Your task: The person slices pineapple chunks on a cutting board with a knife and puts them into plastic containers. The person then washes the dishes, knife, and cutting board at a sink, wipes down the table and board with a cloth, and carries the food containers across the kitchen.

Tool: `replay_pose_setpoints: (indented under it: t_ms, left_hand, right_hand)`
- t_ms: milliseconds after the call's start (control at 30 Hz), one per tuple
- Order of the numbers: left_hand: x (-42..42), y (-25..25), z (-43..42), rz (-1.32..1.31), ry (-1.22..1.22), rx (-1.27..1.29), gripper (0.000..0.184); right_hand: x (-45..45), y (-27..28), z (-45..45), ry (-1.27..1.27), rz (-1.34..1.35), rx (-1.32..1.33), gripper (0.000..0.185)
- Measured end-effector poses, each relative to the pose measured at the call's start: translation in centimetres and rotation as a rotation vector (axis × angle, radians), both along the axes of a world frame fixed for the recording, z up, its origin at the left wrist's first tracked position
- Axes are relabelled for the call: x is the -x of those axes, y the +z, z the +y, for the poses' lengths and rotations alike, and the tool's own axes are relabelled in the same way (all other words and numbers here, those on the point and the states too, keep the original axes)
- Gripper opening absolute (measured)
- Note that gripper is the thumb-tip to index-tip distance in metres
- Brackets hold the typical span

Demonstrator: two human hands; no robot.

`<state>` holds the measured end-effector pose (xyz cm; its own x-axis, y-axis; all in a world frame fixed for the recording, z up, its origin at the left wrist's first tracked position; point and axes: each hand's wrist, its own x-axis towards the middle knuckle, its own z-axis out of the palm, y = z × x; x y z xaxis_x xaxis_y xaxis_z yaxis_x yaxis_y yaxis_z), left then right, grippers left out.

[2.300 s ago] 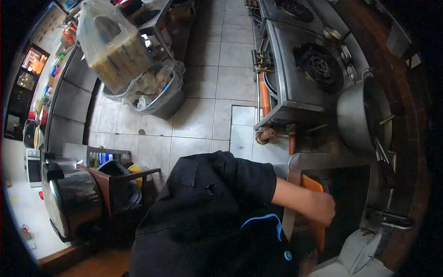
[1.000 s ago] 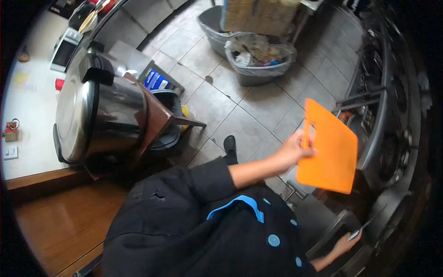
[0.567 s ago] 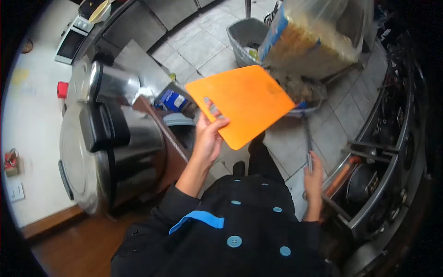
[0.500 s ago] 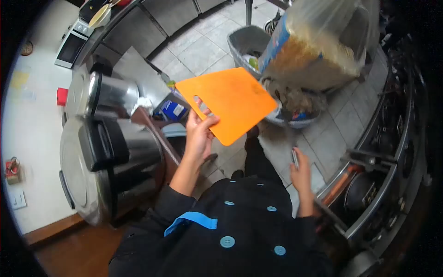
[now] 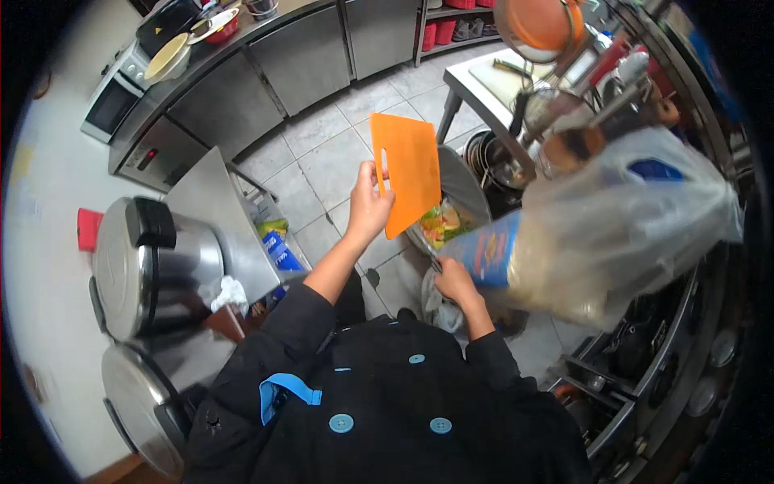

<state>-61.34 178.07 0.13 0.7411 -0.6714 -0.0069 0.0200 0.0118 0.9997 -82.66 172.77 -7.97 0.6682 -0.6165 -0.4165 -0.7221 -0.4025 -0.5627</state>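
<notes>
- My left hand [image 5: 370, 206] grasps the orange cutting board [image 5: 413, 169] by its slotted edge, thumb on the near face and a finger showing through the slot.
- The board hangs in the air ahead of me, tilted, its right edge overlapping my view of the grey bin [image 5: 468, 187].
- My right hand [image 5: 457, 283] is clenched round something slim near the bin; it looks like a handle, but too little shows for me to be sure what it belongs to.
- Food scraps [image 5: 440, 224], yellow, green and reddish, lie inside the bin.
- Just beside my right hand is a large clear plastic bag [image 5: 621, 234] with a blue-printed pack in it.
- Right of the board, farther off, a white-topped bench [image 5: 461, 81] carries a pale board [image 5: 489, 79] with a green-handled tool lying on it.
- To my left stand two big lidded steel pots [image 5: 133, 274], black-handled, one nearer me than the other.
- A crumpled white cloth or paper [image 5: 231, 294] sits beside the farther pot.
- My sleeves [image 5: 294, 315] are black, and blue buttons [image 5: 341, 423] dot my jacket.
</notes>
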Motion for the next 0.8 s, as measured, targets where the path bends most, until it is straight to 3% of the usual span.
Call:
replay_pose_setpoints:
  t_ms: [67,133,200,233,267,300,333,400,433,500,600,667,700,767,800]
  left_hand:
    - [-3.4,-2.8,-2.3,-0.260,-0.075,-0.046,0.036]
    - [-6.3,-3.3,-4.4,-0.237,-0.127,-0.055,0.035]
    - [-9.6,-5.3,-6.4,-0.176,-0.190,-0.089,0.036]
    - [-11.4,-6.2,-7.2,-0.168,-0.211,-0.076,0.036]
    - [-13.5,-6.9,-8.4,0.055,-0.176,-0.052,0.038]
    - [-16.2,-6.6,-10.0,0.275,-0.136,-0.029,0.040]
    - [-18.8,-6.6,-11.0,0.281,-0.141,-0.020,0.040]
    - [-23.4,-4.7,-11.5,0.662,-0.158,-0.116,0.046]
    - [-25.2,-4.1,-11.9,0.694,-0.161,-0.081,0.048]
    - [-28.5,-4.2,-13.3,0.743,-0.161,-0.075,0.047]
    - [-33.6,-4.3,-16.7,0.795,-0.144,-0.087,0.047]
    - [-36.7,-3.4,-19.6,0.810,-0.151,-0.032,0.049]
    - [-38.2,-3.1,-21.3,0.803,-0.150,-0.042,0.051]
    - [-41.1,-2.5,-25.0,0.773,-0.161,-0.052,0.052]
    - [-42.6,-2.3,-27.3,0.751,-0.169,-0.056,0.053]
  right_hand:
    - [-2.8,-1.2,-2.8,-0.011,0.042,0.026,0.040]
    - [-6.3,-2.0,-5.7,-0.324,-0.232,-0.079,0.040]
    - [-8.5,-3.8,-8.3,-0.309,-0.269,-0.035,0.040]
    - [-9.2,-4.5,-9.2,-0.335,-0.207,-0.091,0.041]
    - [-10.6,-4.5,-10.4,-0.350,-0.152,-0.138,0.041]
    - [-12.3,-3.3,-11.0,-0.359,-0.082,-0.030,0.041]
    - [-13.5,-2.2,-11.1,-0.371,-0.005,0.066,0.041]
    - [-15.9,-1.8,-11.3,-0.465,0.268,0.095,0.042]
    - [-16.4,-2.7,-11.3,-0.475,0.431,0.132,0.039]
    - [-16.2,-5.4,-12.5,-0.489,0.581,-0.067,0.039]
    - [-16.3,-9.8,-12.1,-0.590,0.551,-0.015,0.044]
    - [-16.0,-14.8,-13.0,-0.641,0.652,0.024,0.031]
    - [-17.7,-13.3,-14.4,-0.639,0.655,0.014,0.031]
    - [-21.5,-10.2,-18.3,-0.351,0.726,-0.126,0.019]
    - [-21.4,-12.1,-20.0,-0.359,0.718,-0.131,0.019]
